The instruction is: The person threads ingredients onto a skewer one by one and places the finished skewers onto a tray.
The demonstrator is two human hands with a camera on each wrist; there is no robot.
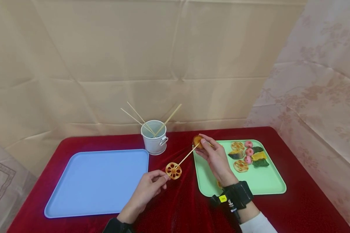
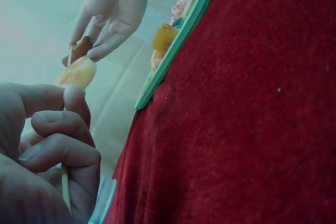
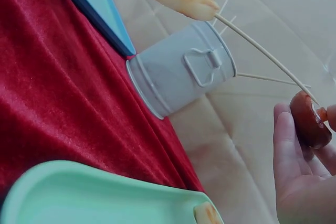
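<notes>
My left hand (image 1: pixel 147 188) grips a wooden skewer (image 1: pixel 187 156) just behind a browned lotus root slice (image 1: pixel 173 171) threaded on it. The stick runs on from the slice up to the right, and its lower part shows between the curled fingers in the left wrist view. Between thumb and fingers, my right hand (image 1: pixel 219 160) pinches a brown mushroom (image 3: pixel 310 121) over the near-left corner of the green tray. The skewer's tip meets the mushroom's stem side; how deep it goes I cannot tell.
On the green tray (image 1: pixel 268 186) lie lotus root slices (image 1: pixel 240 166), pink balls (image 1: pixel 249 151), a yellow piece (image 1: pixel 259 156) and dark green pieces (image 1: pixel 261 162). A white metal bucket (image 1: pixel 154 145) at the back holds several skewers. A blue tray (image 1: pixel 99 181) stands left on the red cloth (image 1: pixel 175 207).
</notes>
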